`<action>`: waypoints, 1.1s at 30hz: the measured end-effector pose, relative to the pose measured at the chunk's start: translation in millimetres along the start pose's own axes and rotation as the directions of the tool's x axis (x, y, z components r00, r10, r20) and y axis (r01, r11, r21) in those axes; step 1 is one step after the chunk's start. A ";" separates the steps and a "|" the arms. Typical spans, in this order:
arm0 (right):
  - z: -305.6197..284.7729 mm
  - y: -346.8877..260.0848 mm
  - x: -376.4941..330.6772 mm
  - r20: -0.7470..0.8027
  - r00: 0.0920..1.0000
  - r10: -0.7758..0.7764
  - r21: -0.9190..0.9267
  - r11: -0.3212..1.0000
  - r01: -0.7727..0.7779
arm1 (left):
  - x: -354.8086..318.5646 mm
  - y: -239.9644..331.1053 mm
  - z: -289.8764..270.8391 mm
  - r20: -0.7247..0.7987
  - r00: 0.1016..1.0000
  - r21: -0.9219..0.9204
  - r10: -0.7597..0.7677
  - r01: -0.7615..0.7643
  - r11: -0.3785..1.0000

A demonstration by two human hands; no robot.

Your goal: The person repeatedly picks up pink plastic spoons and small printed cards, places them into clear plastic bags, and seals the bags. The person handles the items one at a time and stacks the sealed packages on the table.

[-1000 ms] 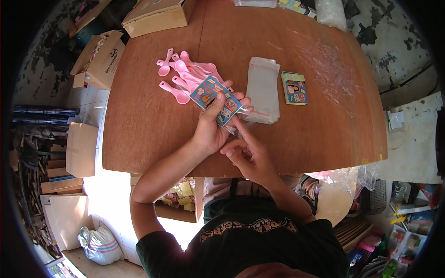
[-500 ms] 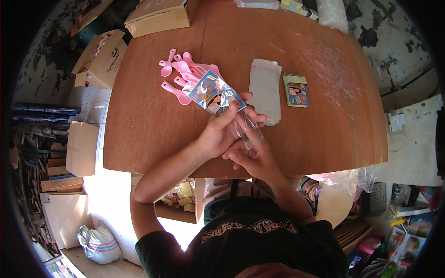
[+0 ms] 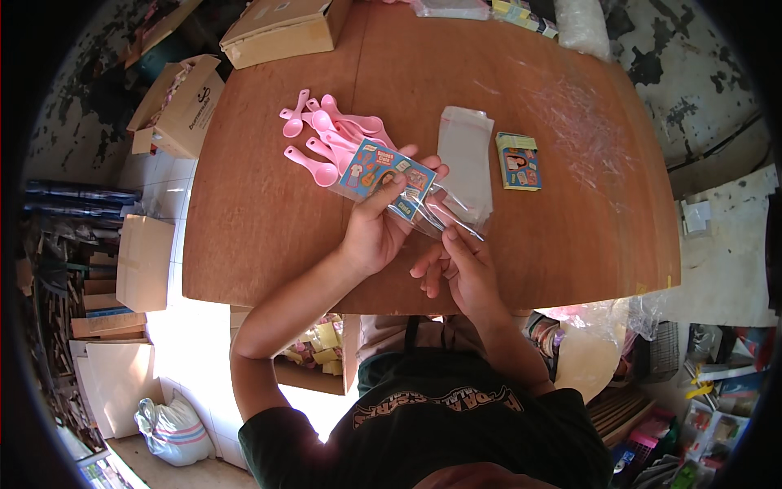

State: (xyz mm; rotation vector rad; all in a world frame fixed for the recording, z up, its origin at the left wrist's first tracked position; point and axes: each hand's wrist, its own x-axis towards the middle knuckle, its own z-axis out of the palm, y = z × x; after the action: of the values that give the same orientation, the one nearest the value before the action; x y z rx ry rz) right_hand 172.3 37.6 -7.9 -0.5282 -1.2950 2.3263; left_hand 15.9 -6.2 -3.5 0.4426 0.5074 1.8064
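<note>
My left hand point(image 3: 373, 232) grips a clear plastic bag point(image 3: 342, 192) that holds a blue printed card point(image 3: 363, 168), thumb on top and fingers beneath. At the bag's right end, the clear flap point(image 3: 466, 226) sticks out past the card. My right hand point(image 3: 468, 277) has its thumb at that flap, the other fingers partly curled below; the exact hold is partly hidden. Just beyond the bag lies a pile of pink plastic spoons point(image 3: 324, 173), partly covered by it. To the right rest a stack of clear bags point(image 3: 466, 151) and a stack of blue printed cards point(image 3: 519, 167).
The brown wooden table point(image 3: 570, 244) has clear plastic scraps point(image 3: 582, 122) on its right side. A cardboard box point(image 3: 281, 33) stands at the far left edge, a plastic roll point(image 3: 582, 28) at the far right. Below the table edge, an open box point(image 3: 309, 371) holds small packages.
The bag with the card has turned flatter and moved slightly right. My right hand has shifted from against the left palm, down and right to the bag's flap.
</note>
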 end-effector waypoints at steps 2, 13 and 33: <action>-1.1 2.3 -0.2 -0.003 1.000 0.009 -0.032 0.999 -0.009 | 0.8 4.7 -1.0 -0.081 0.996 -0.041 0.033 -0.037 0.998; 2.8 3.2 0.6 0.074 0.991 -0.112 -0.118 0.986 0.120 | 1.5 2.8 0.9 -0.080 0.996 0.015 -0.049 0.051 0.999; -3.7 -45.5 28.4 0.226 0.969 -0.096 -0.787 0.569 0.240 | 19.6 89.9 -32.7 -0.433 0.797 -0.083 0.422 -0.501 0.861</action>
State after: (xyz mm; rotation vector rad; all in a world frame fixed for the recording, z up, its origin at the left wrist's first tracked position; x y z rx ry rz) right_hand 158.5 77.0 26.0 -0.4428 -2.3837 1.5046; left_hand -78.7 -14.2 19.4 0.0474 0.5240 2.4265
